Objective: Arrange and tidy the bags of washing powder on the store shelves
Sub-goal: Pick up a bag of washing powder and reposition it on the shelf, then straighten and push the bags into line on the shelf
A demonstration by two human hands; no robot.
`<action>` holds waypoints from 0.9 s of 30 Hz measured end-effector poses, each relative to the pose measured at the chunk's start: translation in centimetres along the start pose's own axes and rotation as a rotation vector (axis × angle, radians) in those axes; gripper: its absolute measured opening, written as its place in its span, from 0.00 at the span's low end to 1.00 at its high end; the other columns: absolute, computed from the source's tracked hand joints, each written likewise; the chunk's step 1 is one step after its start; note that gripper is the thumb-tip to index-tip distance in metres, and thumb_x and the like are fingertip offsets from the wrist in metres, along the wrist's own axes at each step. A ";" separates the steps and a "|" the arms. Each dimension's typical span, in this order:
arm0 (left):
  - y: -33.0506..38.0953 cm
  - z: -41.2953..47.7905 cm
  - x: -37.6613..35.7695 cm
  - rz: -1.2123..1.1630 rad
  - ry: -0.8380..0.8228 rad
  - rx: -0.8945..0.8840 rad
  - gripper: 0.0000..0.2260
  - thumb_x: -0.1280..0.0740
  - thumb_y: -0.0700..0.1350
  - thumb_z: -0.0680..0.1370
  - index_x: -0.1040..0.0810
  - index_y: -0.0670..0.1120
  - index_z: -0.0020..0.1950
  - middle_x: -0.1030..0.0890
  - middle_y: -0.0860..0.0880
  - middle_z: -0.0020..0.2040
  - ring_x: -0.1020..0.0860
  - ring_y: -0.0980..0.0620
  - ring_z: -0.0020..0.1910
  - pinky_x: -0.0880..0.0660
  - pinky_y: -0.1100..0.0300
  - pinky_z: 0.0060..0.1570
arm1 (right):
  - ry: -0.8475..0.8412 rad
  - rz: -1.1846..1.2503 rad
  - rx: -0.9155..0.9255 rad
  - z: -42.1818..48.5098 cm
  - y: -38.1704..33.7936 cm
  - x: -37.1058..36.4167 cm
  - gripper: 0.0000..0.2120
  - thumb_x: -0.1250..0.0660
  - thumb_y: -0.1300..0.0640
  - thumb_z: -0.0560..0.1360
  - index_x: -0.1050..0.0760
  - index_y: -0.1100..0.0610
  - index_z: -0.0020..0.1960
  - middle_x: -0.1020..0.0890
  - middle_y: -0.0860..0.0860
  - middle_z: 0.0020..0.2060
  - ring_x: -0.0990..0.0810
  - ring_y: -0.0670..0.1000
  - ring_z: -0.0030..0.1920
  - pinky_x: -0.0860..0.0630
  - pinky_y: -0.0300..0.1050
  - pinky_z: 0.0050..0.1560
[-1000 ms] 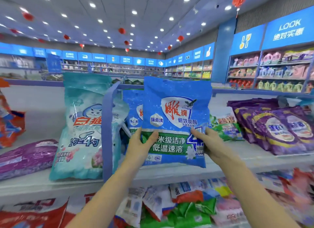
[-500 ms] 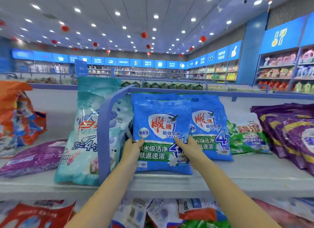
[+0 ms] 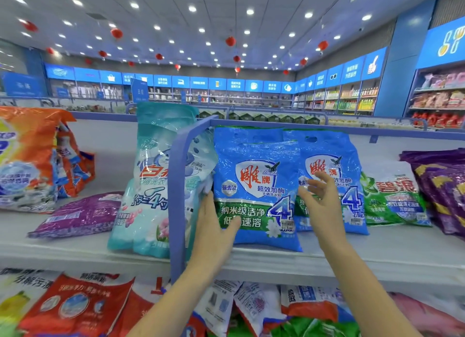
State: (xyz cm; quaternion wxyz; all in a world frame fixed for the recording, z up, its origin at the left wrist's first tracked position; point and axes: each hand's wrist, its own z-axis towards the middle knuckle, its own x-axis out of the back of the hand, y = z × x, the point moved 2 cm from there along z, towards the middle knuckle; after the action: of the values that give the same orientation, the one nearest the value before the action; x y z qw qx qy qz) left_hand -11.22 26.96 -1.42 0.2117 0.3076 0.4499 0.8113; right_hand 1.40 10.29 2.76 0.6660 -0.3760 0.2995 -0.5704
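blue divider (image 3: 177,185) between teal bag (image 3: 151,201) and blue bag (image 3: 254,185), perhaps touching

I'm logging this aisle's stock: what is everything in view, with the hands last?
upper shelf: one, white, across the middle.
divider: one, blue, upright on the upper shelf.
blue bags: two, blue, upright right of the divider, overlapping.
teal bag: at least one, teal, leaning left of the divider.
flat purple bag: one, purple, lying left of the teal bag.
orange bags: at least two, orange, far left.
green-and-white bag: one, green and white, right of the blue bags.
purple stack: several, purple, far right.
lower bags: many, red, white, green, shelf below.
left hand: one, touching the front blue bag's lower left.
right hand: one, fingers spread, before the rear blue bag.
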 end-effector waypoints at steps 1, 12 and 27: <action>0.2 -1.4 0.4 0.016 -0.020 -0.063 0.34 0.33 0.48 0.77 0.49 0.53 0.77 0.45 0.56 0.76 0.46 0.58 0.75 0.46 0.53 0.74 | 0.005 0.012 0.053 -0.7 -0.8 0.2 0.17 0.35 0.61 0.77 0.34 0.52 0.63 0.25 0.49 0.56 0.26 0.48 0.57 0.29 0.39 0.54; -1.0 -7.9 17.7 -0.161 0.206 -0.252 0.08 0.34 0.56 0.68 0.20 0.60 0.45 0.17 0.52 0.38 0.18 0.53 0.36 0.23 0.65 0.39 | -0.027 0.108 0.358 -9.5 -8.2 -4.4 0.10 0.37 0.63 0.76 0.27 0.48 0.47 0.18 0.44 0.40 0.20 0.46 0.40 0.24 0.33 0.47; -13.0 -2.5 41.4 -0.080 0.382 -0.099 0.13 0.37 0.40 0.79 0.20 0.54 0.38 0.19 0.50 0.34 0.21 0.51 0.34 0.25 0.59 0.38 | -0.256 -0.066 0.327 -16.8 -10.1 -27.3 0.02 0.35 0.47 0.72 0.26 0.43 0.43 0.19 0.43 0.37 0.20 0.43 0.37 0.25 0.32 0.40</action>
State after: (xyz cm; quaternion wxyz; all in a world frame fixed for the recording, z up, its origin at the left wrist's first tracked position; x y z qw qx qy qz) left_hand -41.96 57.72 -0.84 0.1694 0.1194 0.4534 0.8669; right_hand -22.51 33.88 1.39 0.7318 -0.3420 0.1032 -0.5804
